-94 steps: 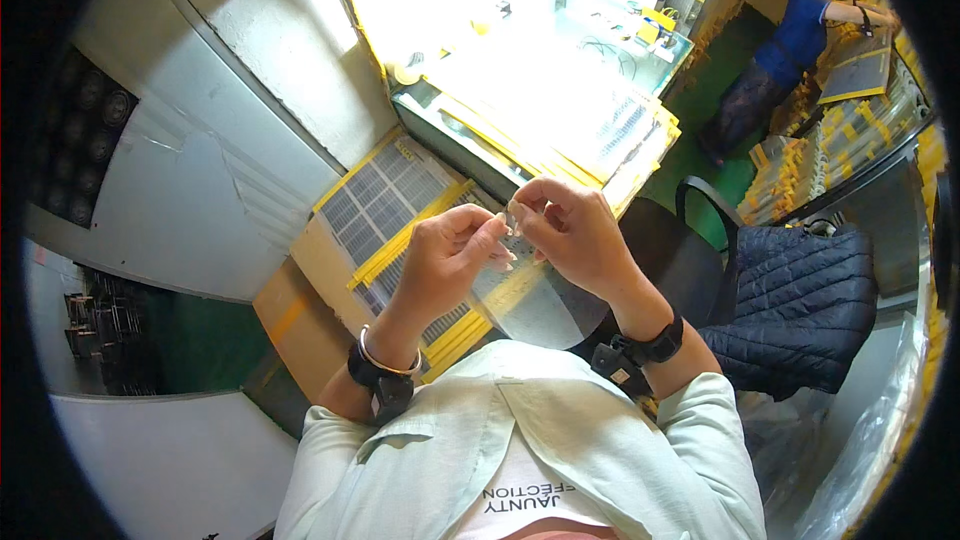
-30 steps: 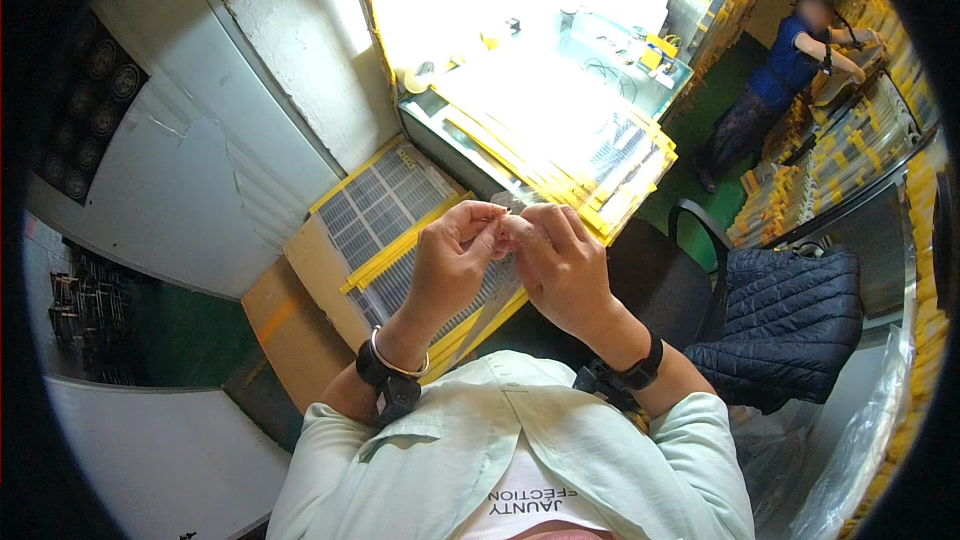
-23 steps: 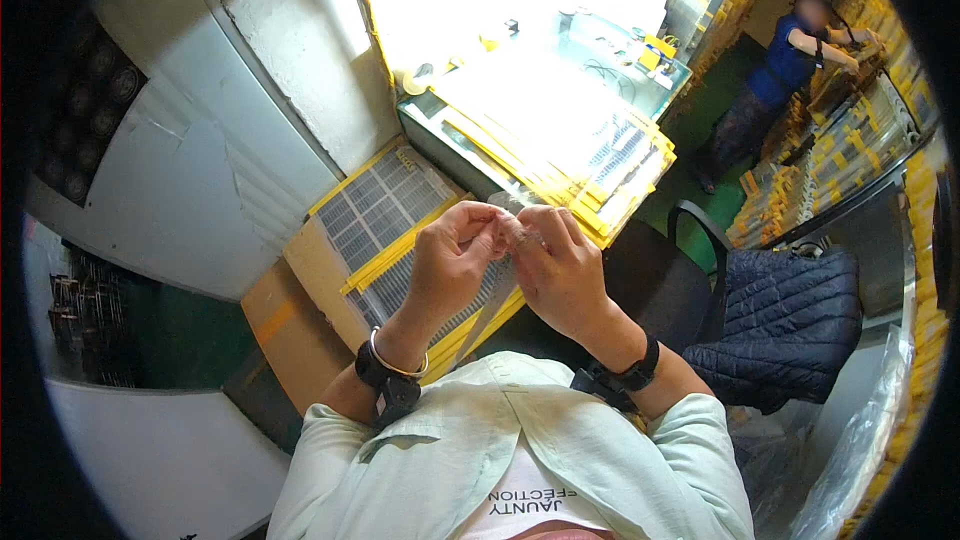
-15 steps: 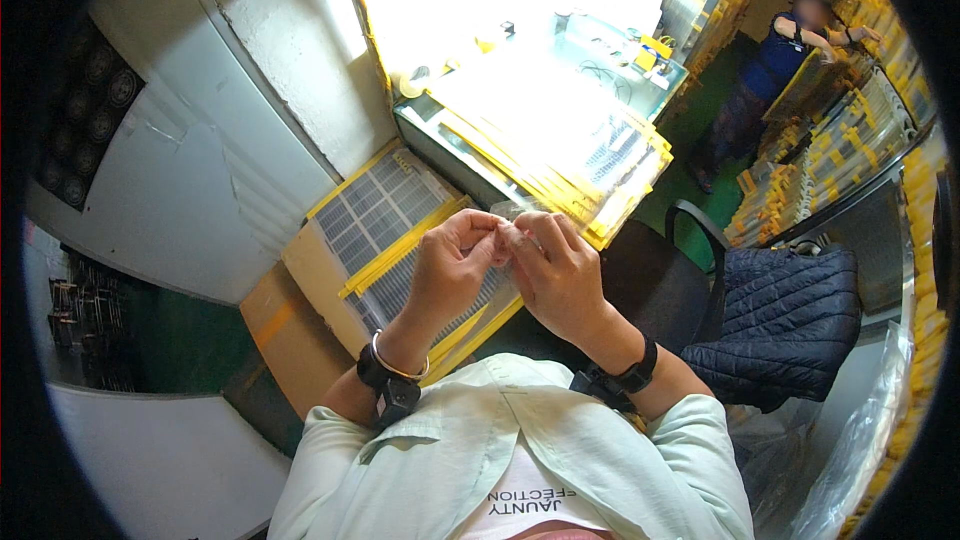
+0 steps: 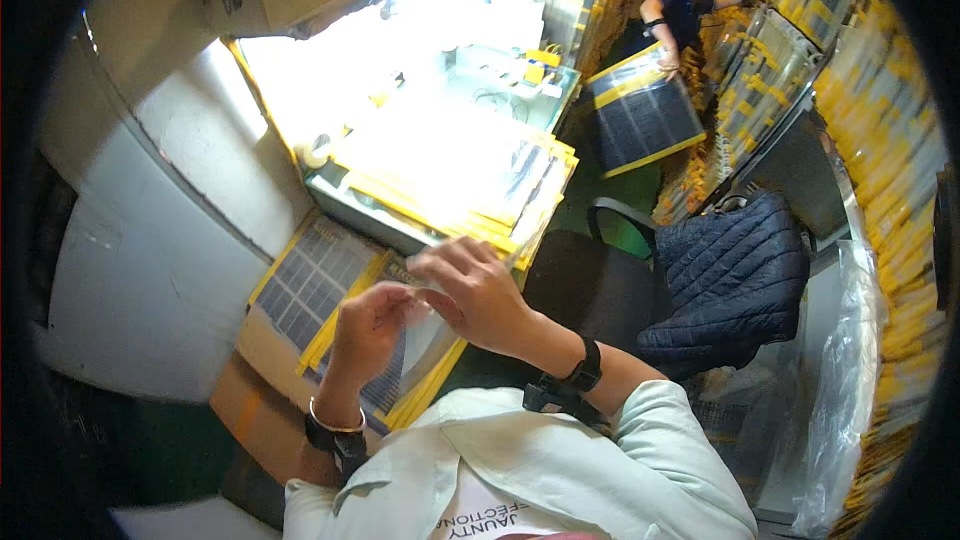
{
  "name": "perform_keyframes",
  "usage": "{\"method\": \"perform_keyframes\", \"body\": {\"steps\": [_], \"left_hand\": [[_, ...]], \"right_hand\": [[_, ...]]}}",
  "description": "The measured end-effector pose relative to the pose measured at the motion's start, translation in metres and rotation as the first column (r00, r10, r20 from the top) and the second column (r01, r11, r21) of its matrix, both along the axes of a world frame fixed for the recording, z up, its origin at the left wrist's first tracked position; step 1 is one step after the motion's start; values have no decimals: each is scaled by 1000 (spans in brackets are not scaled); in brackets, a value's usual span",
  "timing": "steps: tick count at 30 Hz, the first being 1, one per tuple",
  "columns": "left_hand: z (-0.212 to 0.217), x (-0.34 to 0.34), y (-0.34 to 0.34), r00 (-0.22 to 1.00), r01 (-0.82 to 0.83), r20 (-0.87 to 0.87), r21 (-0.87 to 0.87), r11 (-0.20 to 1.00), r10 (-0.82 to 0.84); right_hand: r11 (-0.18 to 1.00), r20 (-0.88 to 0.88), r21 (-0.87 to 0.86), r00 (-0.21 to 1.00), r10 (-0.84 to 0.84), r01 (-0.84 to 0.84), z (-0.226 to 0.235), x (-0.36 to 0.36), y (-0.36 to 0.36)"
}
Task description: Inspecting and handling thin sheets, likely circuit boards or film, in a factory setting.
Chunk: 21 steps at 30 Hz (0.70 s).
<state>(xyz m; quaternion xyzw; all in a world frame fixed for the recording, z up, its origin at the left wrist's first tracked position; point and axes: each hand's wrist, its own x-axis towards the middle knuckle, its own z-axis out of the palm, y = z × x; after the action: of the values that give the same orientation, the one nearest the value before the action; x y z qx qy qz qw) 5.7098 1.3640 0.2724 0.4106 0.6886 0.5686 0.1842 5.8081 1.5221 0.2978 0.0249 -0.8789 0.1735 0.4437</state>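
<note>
My left hand (image 5: 368,332) and my right hand (image 5: 478,295) are close together in front of my chest, above a stack of flat panels with yellow-taped edges (image 5: 318,285). The fingertips of the left hand are pinched and blurred by motion. Bent fingers and a thumb of the right hand close in beside them, also partly smeared. Whatever lies between the fingertips is too small and blurred to make out.
A brightly lit glass-topped table (image 5: 370,230) carries more yellow-edged panels and a tape roll (image 5: 316,152). To the right stand a black chair (image 5: 590,280) with a dark quilted jacket (image 5: 735,275) and racks of panels (image 5: 860,140). A co-worker (image 5: 680,15) holds a dark panel (image 5: 650,110).
My view has swung, shifting the scene leftward. My hands have moved slightly apart, and the right now sits higher than the left. The co-worker's panel has come into fuller view.
</note>
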Motion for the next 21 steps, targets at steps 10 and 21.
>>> {"method": "perform_keyframes", "body": {"steps": [10, 21], "left_hand": [[-6, 2, 3, 979, 68, 190, 27, 997, -72], [-18, 4, 5, 998, -11, 64, 21, 1000, 10]], "right_hand": [[913, 220, -348, 928, 301, -213, -20, 5, -3], [886, 183, -384, 919, 349, -260, -22, 8, -4]]}}
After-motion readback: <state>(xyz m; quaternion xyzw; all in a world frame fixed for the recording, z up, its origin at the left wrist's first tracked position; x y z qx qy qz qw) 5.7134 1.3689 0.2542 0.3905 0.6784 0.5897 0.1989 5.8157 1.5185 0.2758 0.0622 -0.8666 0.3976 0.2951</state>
